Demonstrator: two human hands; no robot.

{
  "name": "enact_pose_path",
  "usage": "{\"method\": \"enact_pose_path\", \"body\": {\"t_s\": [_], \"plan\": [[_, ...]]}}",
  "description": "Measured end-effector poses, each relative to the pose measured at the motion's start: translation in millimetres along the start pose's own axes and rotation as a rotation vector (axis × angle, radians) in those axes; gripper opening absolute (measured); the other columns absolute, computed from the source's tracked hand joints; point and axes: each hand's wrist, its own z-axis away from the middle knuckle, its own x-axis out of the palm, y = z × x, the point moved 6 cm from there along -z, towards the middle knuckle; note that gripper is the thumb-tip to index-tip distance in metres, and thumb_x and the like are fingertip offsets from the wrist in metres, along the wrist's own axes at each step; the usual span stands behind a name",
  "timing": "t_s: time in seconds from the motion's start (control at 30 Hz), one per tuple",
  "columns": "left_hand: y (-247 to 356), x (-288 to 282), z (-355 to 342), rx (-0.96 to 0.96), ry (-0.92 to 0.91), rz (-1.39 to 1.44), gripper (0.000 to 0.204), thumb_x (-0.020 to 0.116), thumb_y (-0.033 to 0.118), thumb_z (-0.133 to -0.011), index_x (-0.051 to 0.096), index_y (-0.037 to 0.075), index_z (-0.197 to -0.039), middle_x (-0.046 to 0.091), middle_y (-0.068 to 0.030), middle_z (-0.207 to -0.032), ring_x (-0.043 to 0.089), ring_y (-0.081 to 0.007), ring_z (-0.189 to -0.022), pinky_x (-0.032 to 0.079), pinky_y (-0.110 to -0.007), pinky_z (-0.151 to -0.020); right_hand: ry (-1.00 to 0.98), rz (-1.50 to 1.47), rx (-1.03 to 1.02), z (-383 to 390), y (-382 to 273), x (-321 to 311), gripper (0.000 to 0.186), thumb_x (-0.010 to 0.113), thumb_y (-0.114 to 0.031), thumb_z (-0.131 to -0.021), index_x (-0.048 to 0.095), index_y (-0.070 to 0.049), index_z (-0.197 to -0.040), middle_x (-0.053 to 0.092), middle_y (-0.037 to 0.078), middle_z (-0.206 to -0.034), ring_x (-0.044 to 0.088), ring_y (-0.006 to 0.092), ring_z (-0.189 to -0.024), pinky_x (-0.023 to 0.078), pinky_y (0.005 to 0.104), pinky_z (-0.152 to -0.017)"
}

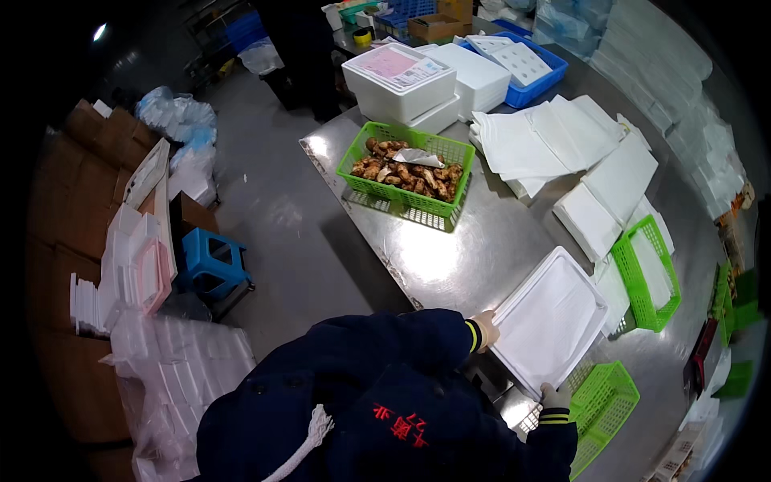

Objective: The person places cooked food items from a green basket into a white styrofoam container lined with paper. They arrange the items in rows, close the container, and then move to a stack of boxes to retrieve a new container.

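Two hands: left hand [484, 329] and right hand [554, 395] grip white foam tray [550, 317] at adjacent near corners, keeping it level.
Tray location: on steel surface [450, 257], nearer than mushroom basket [405, 170].
Empty green basket [602, 402]: just beside the tray's near-right corner.

Packing workshop: steel table [450, 265], foam boxes [399, 80], crates [405, 165].

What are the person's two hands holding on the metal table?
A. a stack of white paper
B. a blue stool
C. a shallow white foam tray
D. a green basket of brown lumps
C: the left hand and right hand each grip a near corner of the white foam tray lying on the metal table.
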Motion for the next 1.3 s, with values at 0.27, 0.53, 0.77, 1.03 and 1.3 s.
{"method": "enact_pose_path", "body": {"t_s": [0.27, 0.53, 0.77, 1.03, 1.3], "plan": [[-18.8, -240.1, 153.9, 0.626, 0.423, 0.140, 0.056, 0.050, 0.006, -0.083, 0.042, -0.001, -0.137, 0.061, -0.0173, -0.115, 0.059, -0.0242, -0.104, 0.046, -0.030, -0.093, -0.274, 0.130, -0.269, 54.2, -235.6, 187.0, 0.059, 0.066, -0.018, -0.080, 0.045, 0.003, -0.131, 0.066, 0.020, -0.105, 0.065, 0.0271, -0.093, 0.051, 0.0383, -0.080], [-106.3, -498.3, 214.2, 0.500, 0.758, 0.826, 0.049, 0.046, -0.001, -0.080, 0.043, -0.004, -0.129, 0.057, -0.0213, -0.116, 0.063, -0.0338, -0.100, 0.059, -0.046, -0.078, -0.650, -0.001, -0.560, 45.5, -343.9, 372.2, 0.079, 0.070, -0.026, -0.087, 0.026, -0.007, -0.150, 0.047, 0.023, -0.139, 0.049, 0.0308, -0.127, 0.039, 0.0387, -0.106], [-163.9, -673.5, 140.3, 0.217, 0.832, 1.152, 0.036, 0.060, 0.019, -0.084, 0.055, -0.002, -0.113, 0.062, -0.0256, -0.106, 0.063, -0.0414, -0.098, 0.058, -0.053, -0.077, -0.501, -0.102, -0.318, 22.0, -290.0, 378.1, 0.057, 0.061, -0.011, -0.092, 0.039, -0.007, -0.144, 0.060, 0.015, -0.123, 0.060, 0.0199, -0.110, 0.046, 0.0319, -0.098], [-80.4, -679.3, 68.2, 0.120, 0.861, -0.881, 0.063, 0.078, 0.052, -0.070, 0.059, -0.002, -0.098, 0.066, -0.0262, -0.093, 0.064, -0.0418, -0.093, 0.052, -0.044, -0.082, -0.153, -0.165, -0.212, 25.6, -241.7, 319.1, 0.052, 0.060, -0.008, -0.092, 0.043, -0.005, -0.142, 0.062, 0.016, -0.119, 0.061, 0.0164, -0.106, 0.047, 0.0271, -0.094], [-91.0, -668.0, 73.5, 0.298, 0.956, -0.883, 0.058, 0.084, 0.042, -0.069, 0.055, -0.002, -0.094, 0.068, -0.0251, -0.088, 0.067, -0.0399, -0.086, 0.052, -0.041, -0.077, -0.014, -0.173, -0.038, 64.1, -185.1, 305.5, 0.043, 0.061, -0.006, -0.091, 0.053, -0.004, -0.134, 0.067, 0.008, -0.105, 0.060, 0.0078, -0.088, 0.049, 0.0201, -0.077]]}}
